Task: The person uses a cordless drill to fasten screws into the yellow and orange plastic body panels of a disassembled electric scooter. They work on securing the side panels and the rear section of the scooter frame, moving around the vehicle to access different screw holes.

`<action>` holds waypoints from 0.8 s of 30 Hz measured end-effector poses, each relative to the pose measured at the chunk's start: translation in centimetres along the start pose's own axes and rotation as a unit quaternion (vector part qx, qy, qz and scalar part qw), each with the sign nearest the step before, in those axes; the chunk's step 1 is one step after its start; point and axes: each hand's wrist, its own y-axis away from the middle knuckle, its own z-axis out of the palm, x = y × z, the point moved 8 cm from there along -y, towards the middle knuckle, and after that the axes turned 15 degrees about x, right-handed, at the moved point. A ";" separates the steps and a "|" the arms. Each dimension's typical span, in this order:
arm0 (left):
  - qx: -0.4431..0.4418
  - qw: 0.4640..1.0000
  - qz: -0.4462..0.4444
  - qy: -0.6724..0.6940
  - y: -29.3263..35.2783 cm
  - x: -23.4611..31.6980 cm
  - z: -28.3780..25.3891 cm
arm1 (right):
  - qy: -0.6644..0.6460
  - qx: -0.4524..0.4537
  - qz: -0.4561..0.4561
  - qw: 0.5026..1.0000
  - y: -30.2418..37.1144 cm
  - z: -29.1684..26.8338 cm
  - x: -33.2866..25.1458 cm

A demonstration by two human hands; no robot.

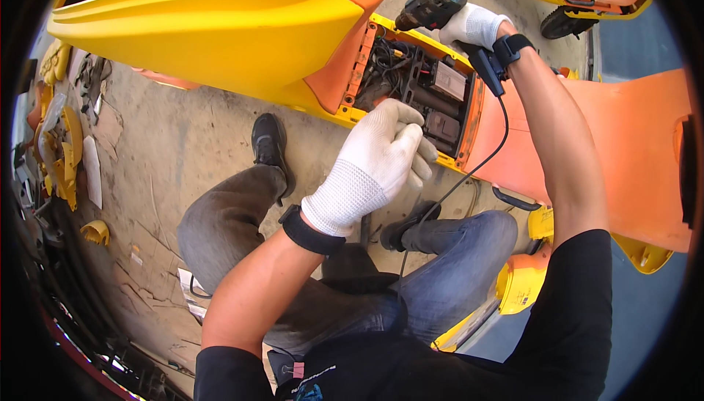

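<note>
My right hand [475,26], in a white glove, is wrapped round a dark power drill [433,6], whose front end points left. The drill is above the far edge of an open compartment [460,153] in a yellow and orange vehicle body. My left hand [385,144], also gloved in white, is at the compartment's near edge. Its fingers are curled with the thumb pressed in; what they hold, if anything, is hidden. Inside the compartment lie tangled black wires [389,60], a grey box [449,81] and a dark brown box [442,127].
A large yellow panel [213,27] juts over the compartment's left side. An orange panel [623,137] extends to the right. From the block at my right wrist a black cable [469,175] hangs across my legs. Yellow parts [70,148] and scraps lie on the left floor.
</note>
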 end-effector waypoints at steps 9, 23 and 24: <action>-0.027 1.000 0.016 -0.001 0.1 0.5 0.1 | 0.261 0.077 -0.245 0.930 -2.2 -1.2 -2.8; 0.040 0.998 0.049 0.024 -0.2 0.9 -0.8 | -0.467 0.097 0.016 0.879 15.0 -3.9 2.6; 0.048 0.997 0.057 0.016 -0.3 1.0 -0.9 | -0.530 0.111 0.037 0.840 17.6 -2.6 2.3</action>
